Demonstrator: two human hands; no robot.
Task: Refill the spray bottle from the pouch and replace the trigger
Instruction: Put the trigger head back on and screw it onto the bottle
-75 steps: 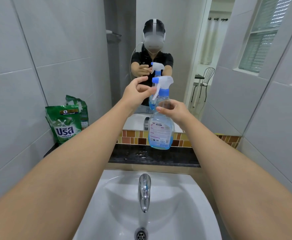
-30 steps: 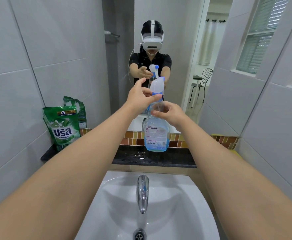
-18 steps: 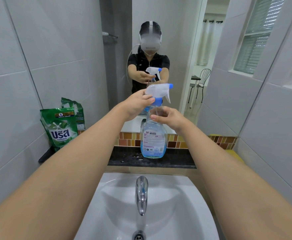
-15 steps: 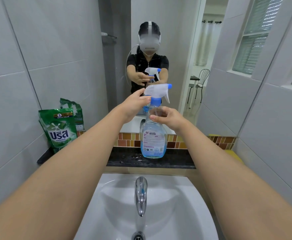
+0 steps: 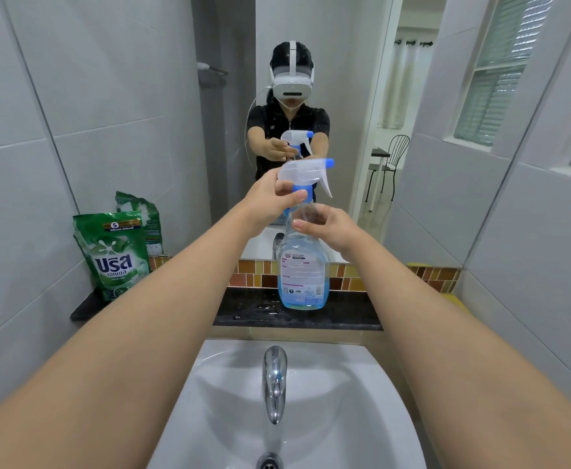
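White trigger point(image 5: 306, 172) pinched by left hand point(image 5: 270, 201); right hand point(image 5: 331, 228) holds bottle point(image 5: 302, 265).

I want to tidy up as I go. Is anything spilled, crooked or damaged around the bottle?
A few wet spots glisten on the black ledge just left of the spray bottle, which stands upright. The left hand grips the trigger head; the right hand holds the neck. The green pouch leans in the corner. Nothing looks damaged.
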